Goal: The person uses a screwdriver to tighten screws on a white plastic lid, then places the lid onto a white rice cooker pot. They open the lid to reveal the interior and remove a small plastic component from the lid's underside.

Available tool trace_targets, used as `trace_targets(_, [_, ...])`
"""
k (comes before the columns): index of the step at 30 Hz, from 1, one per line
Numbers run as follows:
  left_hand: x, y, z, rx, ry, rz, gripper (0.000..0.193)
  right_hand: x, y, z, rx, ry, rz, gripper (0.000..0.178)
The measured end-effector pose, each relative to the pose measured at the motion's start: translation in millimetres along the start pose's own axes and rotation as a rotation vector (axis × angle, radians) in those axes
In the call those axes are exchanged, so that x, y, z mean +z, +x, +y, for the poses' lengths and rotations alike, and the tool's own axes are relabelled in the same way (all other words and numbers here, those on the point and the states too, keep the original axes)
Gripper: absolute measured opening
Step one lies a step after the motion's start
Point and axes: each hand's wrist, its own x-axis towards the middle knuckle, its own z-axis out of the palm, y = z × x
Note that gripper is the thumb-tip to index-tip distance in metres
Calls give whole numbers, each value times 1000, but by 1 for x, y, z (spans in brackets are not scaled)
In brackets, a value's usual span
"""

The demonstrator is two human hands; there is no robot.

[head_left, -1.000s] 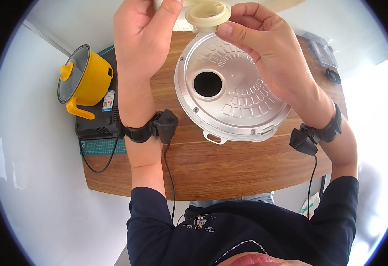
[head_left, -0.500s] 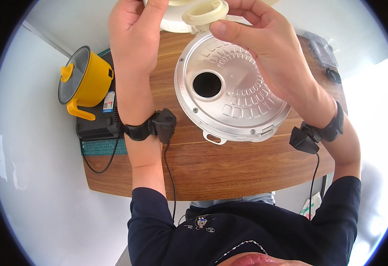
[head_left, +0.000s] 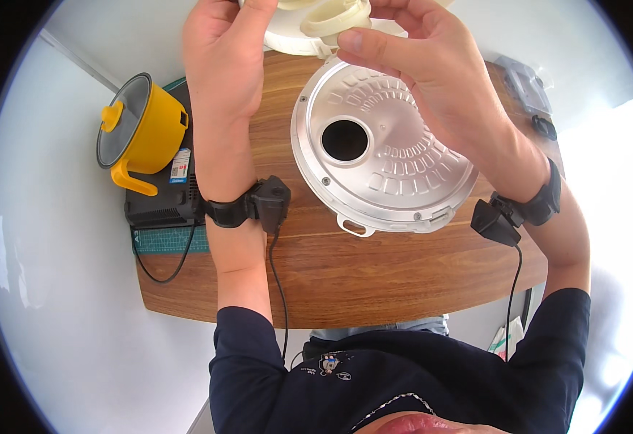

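My right hand (head_left: 432,69) pinches a cream ring-shaped plastic cap (head_left: 331,23) between thumb and fingers near the top edge. My left hand (head_left: 228,54) is curled at the upper left, its thumb beside a white plastic part (head_left: 291,42) that runs out of view at the top. Most of the left fingertips are cut off, so its grip shows only in part. Below both hands lies a round silver metal lid (head_left: 396,130) with a white rim, a dark round opening (head_left: 345,139) and a small loop tab (head_left: 355,227) at its near edge.
At the left, a yellow pot (head_left: 150,123) with a glass lid rests on a black device (head_left: 164,199) over a green cutting mat (head_left: 168,241). A clear plastic container (head_left: 525,83) and a small black item (head_left: 544,127) are at the far right of the wooden table (head_left: 396,278).
The cream cap has tilted more and shifted slightly left with my right hand. My left hand and the silver lid appear a little further right.
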Motion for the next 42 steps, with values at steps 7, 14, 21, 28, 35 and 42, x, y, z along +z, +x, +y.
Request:
trace_targets(7, [-4,1,-1,53,27,-41,36,11,4,-15,91,-202,80,49])
trace_targets(14, [-2,1,-2,37,16,-60,34,6,6,-3,-81,-258,64,53])
trace_targets(21, [6,-2,8,24,36,-67,34,-9,15,15,-495,-675,55,57])
trace_targets(28, [1,1,-3,44,100,-58,33,-10,22,10,-709,-853,76,48])
trace_targets(35, [4,-1,0,56,177,-67,30,-10,27,6,-899,-986,15,43])
trace_targets(42, [6,-2,2,54,167,-69,28,-9,28,0,-1117,-1045,-32,45])
